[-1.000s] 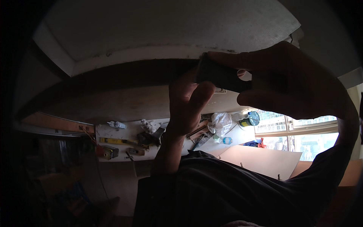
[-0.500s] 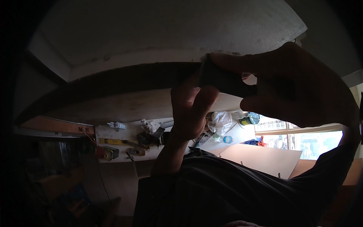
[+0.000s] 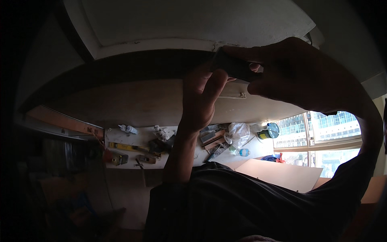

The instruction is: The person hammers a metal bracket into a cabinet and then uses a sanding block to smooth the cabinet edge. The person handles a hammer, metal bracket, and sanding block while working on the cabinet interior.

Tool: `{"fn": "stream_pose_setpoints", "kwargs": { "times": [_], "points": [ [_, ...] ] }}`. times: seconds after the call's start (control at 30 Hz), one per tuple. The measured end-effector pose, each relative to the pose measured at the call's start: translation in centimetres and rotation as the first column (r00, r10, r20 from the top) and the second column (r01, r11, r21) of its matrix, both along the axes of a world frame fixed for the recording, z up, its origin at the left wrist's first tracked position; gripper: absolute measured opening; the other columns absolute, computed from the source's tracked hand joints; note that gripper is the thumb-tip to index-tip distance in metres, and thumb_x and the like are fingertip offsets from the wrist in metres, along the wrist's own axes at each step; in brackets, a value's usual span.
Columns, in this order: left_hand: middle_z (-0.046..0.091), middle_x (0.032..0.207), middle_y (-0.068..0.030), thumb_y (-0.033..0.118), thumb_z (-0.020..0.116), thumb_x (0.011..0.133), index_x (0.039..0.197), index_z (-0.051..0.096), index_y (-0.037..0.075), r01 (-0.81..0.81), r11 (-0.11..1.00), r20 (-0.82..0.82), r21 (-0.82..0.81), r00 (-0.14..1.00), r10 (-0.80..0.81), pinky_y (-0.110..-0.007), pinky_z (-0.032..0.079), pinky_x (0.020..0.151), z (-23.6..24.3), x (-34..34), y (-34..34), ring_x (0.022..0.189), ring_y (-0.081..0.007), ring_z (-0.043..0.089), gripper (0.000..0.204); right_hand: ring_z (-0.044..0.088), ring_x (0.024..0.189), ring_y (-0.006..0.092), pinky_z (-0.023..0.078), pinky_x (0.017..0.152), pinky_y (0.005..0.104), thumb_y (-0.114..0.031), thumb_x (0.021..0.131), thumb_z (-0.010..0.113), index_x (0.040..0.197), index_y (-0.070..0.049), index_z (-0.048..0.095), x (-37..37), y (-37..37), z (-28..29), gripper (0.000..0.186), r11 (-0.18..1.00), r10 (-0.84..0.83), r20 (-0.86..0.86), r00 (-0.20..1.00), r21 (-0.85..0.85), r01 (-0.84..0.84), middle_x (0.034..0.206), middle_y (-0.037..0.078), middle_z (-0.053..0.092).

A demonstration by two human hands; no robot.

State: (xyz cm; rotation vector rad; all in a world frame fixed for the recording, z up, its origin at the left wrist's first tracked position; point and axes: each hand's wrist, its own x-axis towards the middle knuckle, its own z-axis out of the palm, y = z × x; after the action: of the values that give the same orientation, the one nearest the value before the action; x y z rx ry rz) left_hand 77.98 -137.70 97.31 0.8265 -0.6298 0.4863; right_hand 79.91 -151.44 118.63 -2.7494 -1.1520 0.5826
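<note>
Both my hands are raised to the dark edge strip (image 3: pixel 137 66) along a pale panel (image 3: pixel 193 26) overhead. My right hand (image 3: pixel 300 74) grips a dark, flat rectangular block (image 3: pixel 236 67), thumb along its upper side and fingers below. The block's left end meets the strip; deep shadow hides its exact kind. My left hand (image 3: pixel 200 101) is closed at that same end, its thumb against the block and its other fingers partly hidden in the dark. Below the strip spans a pale board surface (image 3: pixel 137 103).
Lower down, a white worktop (image 3: pixel 185 161) holds a yellow spirit level (image 3: pixel 123 146), a white bottle (image 3: pixel 128 129), a tin (image 3: pixel 119 158), a clear plastic bag (image 3: pixel 238 133), a water bottle (image 3: pixel 244 152) and a green tub (image 3: pixel 268 131). Bright windows (image 3: pixel 332 125) lie to the right.
Both hands and the block sit slightly higher in the picture, the block still held against the strip. The view has shifted, showing more of the worktop and windows.
</note>
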Motion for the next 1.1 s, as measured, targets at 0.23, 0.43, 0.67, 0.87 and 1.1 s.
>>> {"fn": "stream_pose_setpoints", "kwargs": {
  "times": [0.23, 0.43, 0.67, 0.87, 1.1],
  "points": [
    [0.070, 0.106, -0.0111, 0.041, 0.058, 0.104, 0.126, 0.062, -0.003, -0.109, 0.994, -0.067, 0.026, 0.992, 0.111, -0.036, 0.050, 0.091, -0.4, -0.2, 0.0, 0.099, -0.0158, 0.065, 0.049, 0.070, 0.080, 0.0188, 0.057, 0.073, 0.0333, -0.012, 0.087, 0.073, 0.150, -0.014, 0.052, -0.5, 1.0, 0.5, 0.066, 0.978, -0.201, -0.077, 0.977, -0.074, 0.196, 0.100, 0.015, 0.071],
    [0.067, 0.116, -0.0120, 0.022, 0.050, 0.109, 0.118, 0.060, -0.002, 0.093, 0.996, 0.025, -0.012, 0.995, -0.092, -0.041, 0.049, 0.099, -1.2, 0.2, 1.1, 0.107, -0.0158, 0.062, 0.028, 0.072, 0.085, 0.0215, 0.059, 0.076, 0.0366, -0.014, 0.089, 0.074, 0.149, -0.011, 0.051, 0.4, 0.6, 0.1, 0.065, 0.999, 0.001, -0.084, 0.996, 0.035, 0.002, 0.106, 0.018, 0.072],
    [0.068, 0.119, -0.0104, 0.018, 0.049, 0.109, 0.117, 0.063, 0.000, 0.120, 0.965, 0.045, -0.232, 0.993, -0.112, -0.039, 0.047, 0.104, -0.4, -0.2, -0.2, 0.111, -0.0142, 0.063, 0.024, 0.071, 0.106, 0.0285, 0.059, 0.090, 0.0410, -0.014, 0.089, 0.075, 0.148, -0.010, 0.051, 0.1, 0.8, -1.8, 0.064, 0.908, -0.014, -0.094, 0.995, 0.415, 0.052, 0.117, 0.021, 0.072],
    [0.068, 0.116, -0.0090, 0.020, 0.053, 0.108, 0.118, 0.062, 0.003, 0.122, 0.980, 0.069, -0.154, 0.991, -0.112, -0.038, 0.046, 0.106, 0.2, -0.1, 0.7, 0.110, -0.0140, 0.063, 0.022, 0.068, 0.117, 0.0300, 0.056, 0.097, 0.0410, -0.015, 0.091, 0.074, 0.146, -0.011, 0.056, -0.3, 0.0, -0.8, 0.058, 0.985, -0.047, -0.068, 0.997, 0.161, 0.058, 0.121, 0.021, 0.071],
    [0.063, 0.098, -0.0031, 0.019, 0.055, 0.107, 0.103, 0.059, 0.007, 0.031, 0.975, -0.069, -0.218, 0.996, -0.047, -0.033, 0.047, 0.094, 0.9, -1.3, 0.0, 0.092, -0.0106, 0.058, 0.012, 0.072, 0.095, 0.0226, 0.059, 0.085, 0.0373, -0.013, 0.088, 0.074, 0.148, -0.013, 0.054, -0.2, 1.5, -0.1, 0.063, 0.987, -0.158, -0.038, 0.987, -0.026, 0.157, 0.108, 0.019, 0.073]
  ]
}}
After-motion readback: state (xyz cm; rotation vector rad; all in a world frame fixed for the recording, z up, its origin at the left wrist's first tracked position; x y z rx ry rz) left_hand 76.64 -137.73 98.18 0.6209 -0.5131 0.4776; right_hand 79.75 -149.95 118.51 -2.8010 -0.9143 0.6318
